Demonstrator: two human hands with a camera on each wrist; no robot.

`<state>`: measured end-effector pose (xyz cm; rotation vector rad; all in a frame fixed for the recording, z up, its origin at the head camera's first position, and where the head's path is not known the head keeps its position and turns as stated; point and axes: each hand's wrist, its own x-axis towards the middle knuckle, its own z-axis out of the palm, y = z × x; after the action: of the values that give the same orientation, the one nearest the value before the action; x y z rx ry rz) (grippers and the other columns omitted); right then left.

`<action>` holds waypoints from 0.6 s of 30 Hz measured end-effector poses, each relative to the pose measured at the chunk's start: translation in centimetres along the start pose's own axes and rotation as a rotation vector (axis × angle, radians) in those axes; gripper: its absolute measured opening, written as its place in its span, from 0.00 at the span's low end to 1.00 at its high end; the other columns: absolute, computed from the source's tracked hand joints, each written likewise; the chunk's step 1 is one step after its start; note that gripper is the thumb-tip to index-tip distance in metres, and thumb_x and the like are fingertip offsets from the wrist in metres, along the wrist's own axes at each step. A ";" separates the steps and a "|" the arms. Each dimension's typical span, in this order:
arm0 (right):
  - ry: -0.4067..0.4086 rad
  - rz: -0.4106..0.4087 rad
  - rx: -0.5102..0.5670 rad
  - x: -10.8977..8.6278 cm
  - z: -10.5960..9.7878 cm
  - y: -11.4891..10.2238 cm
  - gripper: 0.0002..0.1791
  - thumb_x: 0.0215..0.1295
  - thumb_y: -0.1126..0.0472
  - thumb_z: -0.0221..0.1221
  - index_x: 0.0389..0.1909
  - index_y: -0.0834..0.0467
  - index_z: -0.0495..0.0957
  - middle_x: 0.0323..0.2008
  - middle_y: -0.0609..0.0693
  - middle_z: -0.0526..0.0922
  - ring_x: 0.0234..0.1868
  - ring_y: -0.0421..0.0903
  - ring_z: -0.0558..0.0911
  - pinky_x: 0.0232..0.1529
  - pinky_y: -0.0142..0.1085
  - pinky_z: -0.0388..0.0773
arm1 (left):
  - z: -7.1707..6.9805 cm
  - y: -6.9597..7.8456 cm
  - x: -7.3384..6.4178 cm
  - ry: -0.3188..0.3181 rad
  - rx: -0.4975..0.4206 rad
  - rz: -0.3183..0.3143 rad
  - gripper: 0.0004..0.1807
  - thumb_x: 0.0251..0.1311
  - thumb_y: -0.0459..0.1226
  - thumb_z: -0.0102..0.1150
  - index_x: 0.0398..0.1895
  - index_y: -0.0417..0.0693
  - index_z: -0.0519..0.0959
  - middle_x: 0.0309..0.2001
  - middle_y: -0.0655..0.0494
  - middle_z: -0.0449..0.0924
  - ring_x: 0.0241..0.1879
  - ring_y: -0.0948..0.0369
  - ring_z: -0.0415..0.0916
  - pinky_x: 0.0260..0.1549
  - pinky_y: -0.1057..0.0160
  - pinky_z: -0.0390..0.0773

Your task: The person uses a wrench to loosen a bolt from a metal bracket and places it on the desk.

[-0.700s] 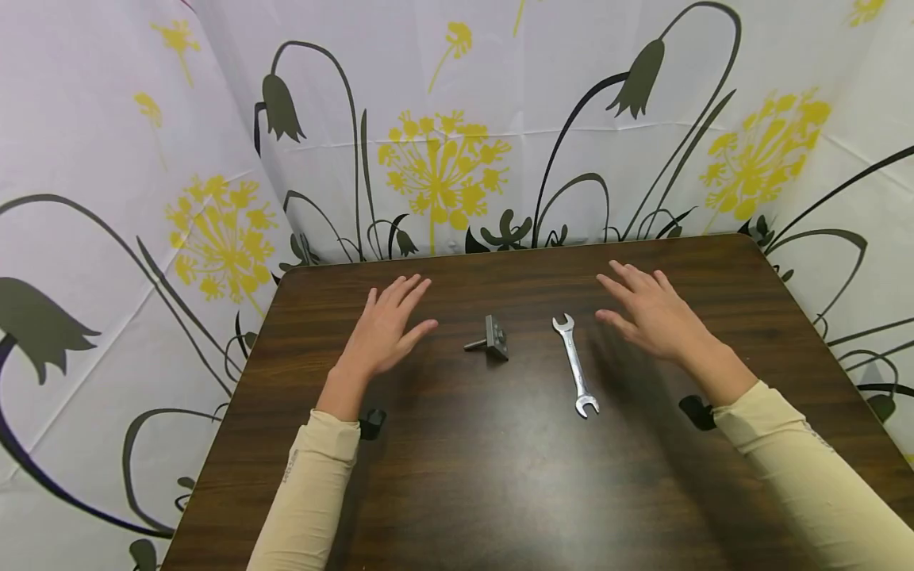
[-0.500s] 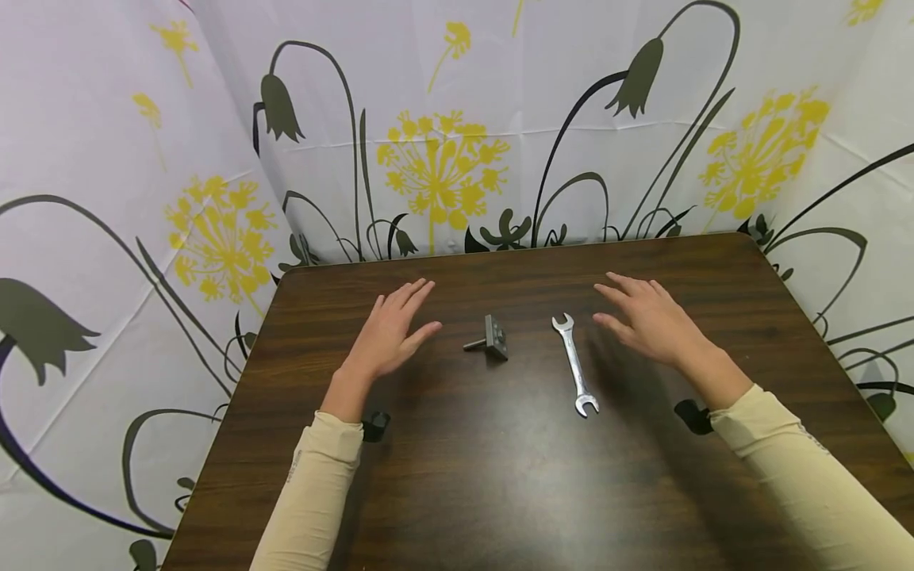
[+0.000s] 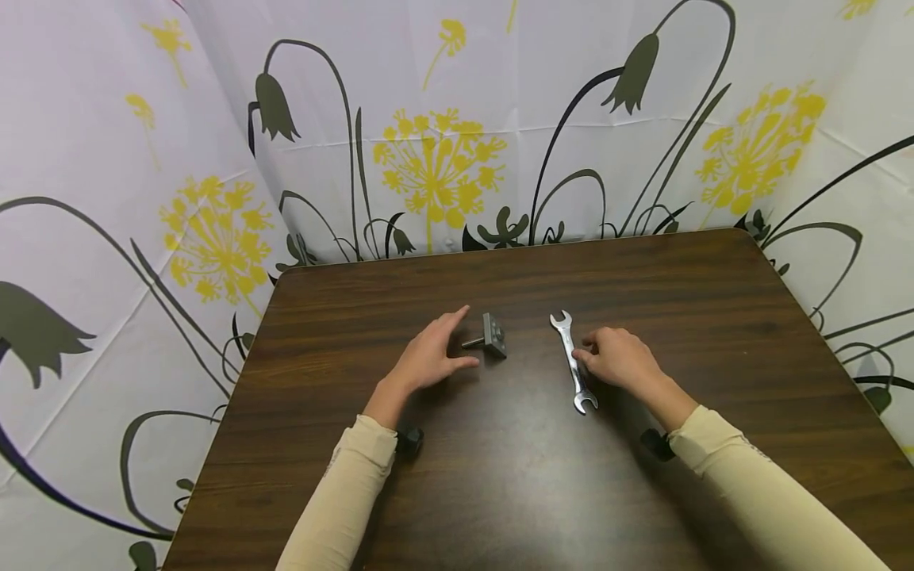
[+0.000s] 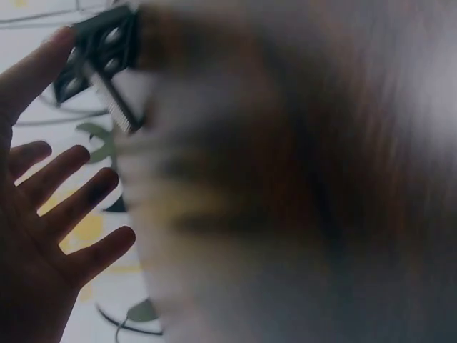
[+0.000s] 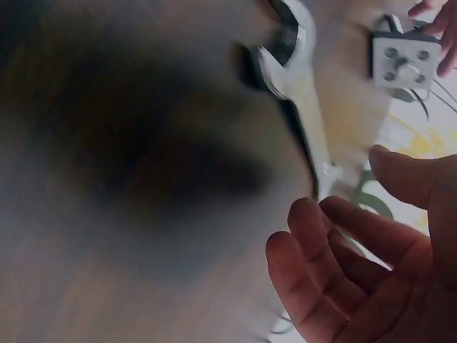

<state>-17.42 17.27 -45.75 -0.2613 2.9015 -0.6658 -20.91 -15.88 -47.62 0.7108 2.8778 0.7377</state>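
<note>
A square grey metal plate (image 3: 493, 335) with several holes stands on edge on the table, its threaded bolt (image 4: 111, 96) pointing left. My left hand (image 3: 426, 353) reaches around the bolt's end, thumb and fingers spread on either side of it without gripping. To the right of the plate lies a shiny double open-ended wrench (image 3: 567, 337). My right hand (image 3: 620, 363) is low over the table beside the wrench's middle. Its thumb tip overlaps the shaft in the head view. In the right wrist view, the loosely bent fingers hold nothing, close to the wrench (image 5: 310, 107).
A dark wood-grain table (image 3: 500, 492) carries both metal pieces. Behind it and along the sides hangs a white curtain (image 3: 471, 71) printed with yellow and grey flowers. A small black camera sits at each wrist, below light sleeves (image 3: 343, 492).
Both hands have come down and inward: the left rightward to the bolt, the right leftward to the wrench with its fingers more bent. Plate and wrench stay in place; the head view shifts slightly.
</note>
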 end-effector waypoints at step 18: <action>0.100 0.045 -0.048 0.3 2.6 -0.2 0.11 0.54 0.55 0.70 0.23 0.56 0.79 0.24 0.50 0.77 0.24 0.51 0.77 0.23 0.48 0.75 | 3.6 1.6 2.8 0.087 -0.002 -0.041 0.51 0.46 0.55 0.76 0.72 0.50 0.62 0.56 0.52 0.72 0.55 0.53 0.70 0.56 0.50 0.71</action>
<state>-17.21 15.94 -48.04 -0.1731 3.0118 -0.6191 -22.05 -11.78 -49.98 0.6321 2.9591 0.7857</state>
